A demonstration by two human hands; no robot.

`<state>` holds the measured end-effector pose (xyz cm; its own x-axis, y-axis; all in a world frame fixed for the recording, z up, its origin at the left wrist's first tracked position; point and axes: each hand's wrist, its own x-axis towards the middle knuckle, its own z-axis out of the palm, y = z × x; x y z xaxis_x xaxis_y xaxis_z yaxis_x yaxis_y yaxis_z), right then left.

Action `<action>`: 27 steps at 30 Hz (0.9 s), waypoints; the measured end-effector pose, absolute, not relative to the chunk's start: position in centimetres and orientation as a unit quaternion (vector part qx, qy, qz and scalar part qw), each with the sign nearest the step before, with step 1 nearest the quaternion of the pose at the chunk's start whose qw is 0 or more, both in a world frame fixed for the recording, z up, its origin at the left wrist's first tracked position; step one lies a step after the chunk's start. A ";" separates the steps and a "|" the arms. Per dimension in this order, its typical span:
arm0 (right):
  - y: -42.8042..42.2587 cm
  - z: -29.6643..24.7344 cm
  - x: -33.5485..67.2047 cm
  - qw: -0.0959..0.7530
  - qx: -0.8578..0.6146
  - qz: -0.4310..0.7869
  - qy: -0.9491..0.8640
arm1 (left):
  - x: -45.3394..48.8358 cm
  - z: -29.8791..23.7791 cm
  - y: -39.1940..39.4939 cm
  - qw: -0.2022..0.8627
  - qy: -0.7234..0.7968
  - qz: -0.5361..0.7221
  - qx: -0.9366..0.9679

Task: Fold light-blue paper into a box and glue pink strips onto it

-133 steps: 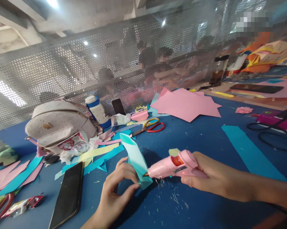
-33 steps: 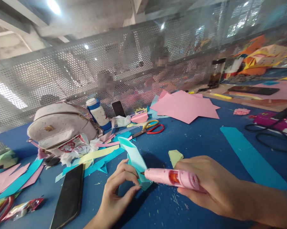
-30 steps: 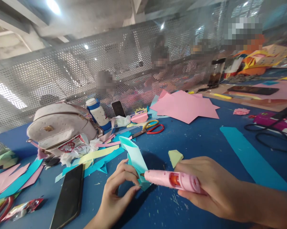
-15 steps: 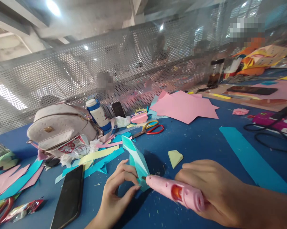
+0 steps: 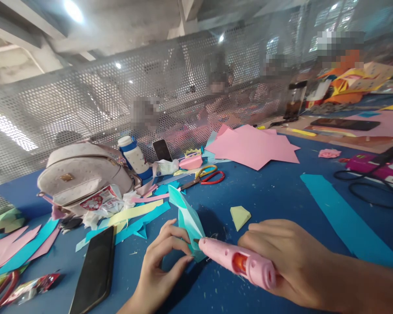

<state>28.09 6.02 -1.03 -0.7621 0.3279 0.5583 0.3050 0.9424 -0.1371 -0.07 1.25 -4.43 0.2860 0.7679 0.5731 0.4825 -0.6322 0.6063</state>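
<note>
A folded light-teal paper piece (image 5: 190,220) stands tilted on the blue table, pinched near its lower end between the thumb and fingers of my left hand (image 5: 165,257). My right hand (image 5: 281,257) is wrapped round a pink glue gun (image 5: 237,261). The gun's nozzle points left and meets the lower part of the teal paper. Part of the gun's handle is hidden by my right hand. Just beyond that hand lies a small pale-yellow folded paper (image 5: 240,217).
Scissors (image 5: 206,175), pink paper sheets (image 5: 252,146) and a blue strip (image 5: 343,213) lie beyond my hands. To the left are a phone (image 5: 95,270), paper scraps, a backpack (image 5: 82,174) and a bottle (image 5: 134,157). A perforated metal screen (image 5: 177,83) stands behind.
The glue gun and my right hand have shifted slightly left, the nozzle moving along the teal paper. My left hand's hold on the paper is nearly unchanged.
</note>
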 end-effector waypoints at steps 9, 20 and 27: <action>6.2 -1.8 28.7 0.279 -0.184 0.054 -0.941 | 0.1 -4.3 1.3 0.152 0.399 0.450 0.784; 6.2 -1.4 29.2 0.260 -0.209 0.102 -0.937 | -0.1 -4.3 1.3 0.153 0.403 0.454 0.780; 6.3 -1.9 29.2 0.263 -0.223 0.134 -0.929 | -0.1 -4.4 1.3 0.162 0.401 0.459 0.776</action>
<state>29.17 6.33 -1.93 -0.7623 0.4846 0.4290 0.3432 0.8646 -0.3670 -0.10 1.32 -4.41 0.2567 0.7714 0.5823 0.4743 -0.6255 0.6195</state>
